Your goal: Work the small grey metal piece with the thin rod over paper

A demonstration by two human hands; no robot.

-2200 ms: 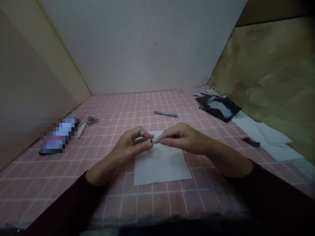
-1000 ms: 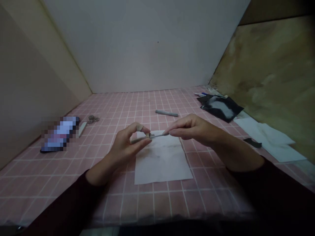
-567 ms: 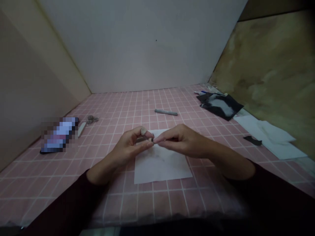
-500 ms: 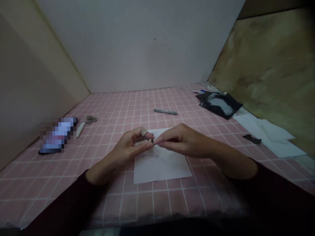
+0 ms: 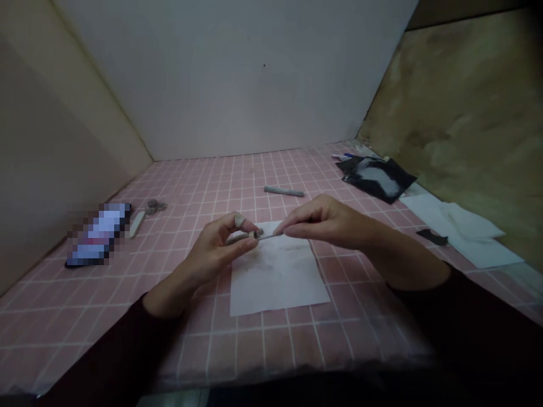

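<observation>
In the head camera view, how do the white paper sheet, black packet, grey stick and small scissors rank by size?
Largest to smallest:
1. White paper sheet
2. Black packet
3. Grey stick and small scissors: they look about alike, so I won't rank them.

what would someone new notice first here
The eye goes first to the left hand and right hand, raised at the centre and pinching a thin grey stick between them above a white sheet of paper. That sheet stands out against the pink grid-lined surface. Farther off, a black and white pouch catches the eye at the upper right, and a pixelated blurred patch at the left.
</observation>
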